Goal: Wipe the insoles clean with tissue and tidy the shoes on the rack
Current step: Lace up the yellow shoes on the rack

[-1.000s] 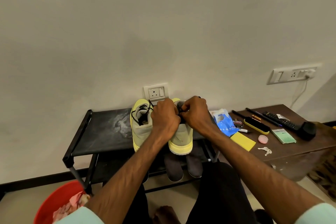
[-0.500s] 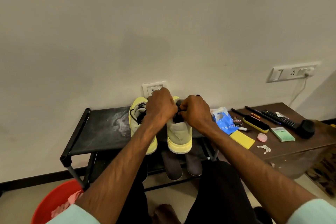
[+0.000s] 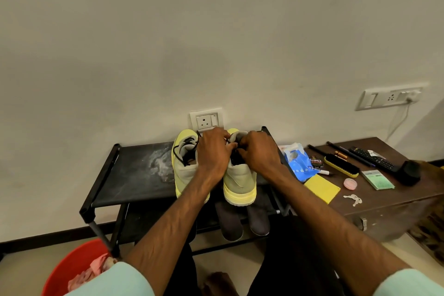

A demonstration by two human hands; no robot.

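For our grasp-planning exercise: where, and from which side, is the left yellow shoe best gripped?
Probably the left shoe by its heel collar, from above-left: it stands upright, opening up, while the left hand and right shoe crowd its right side.

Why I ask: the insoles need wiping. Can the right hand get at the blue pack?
Probably yes: the blue pack lies just beside the right hand, nothing between them. The hand must first let go of the laces it pinches.
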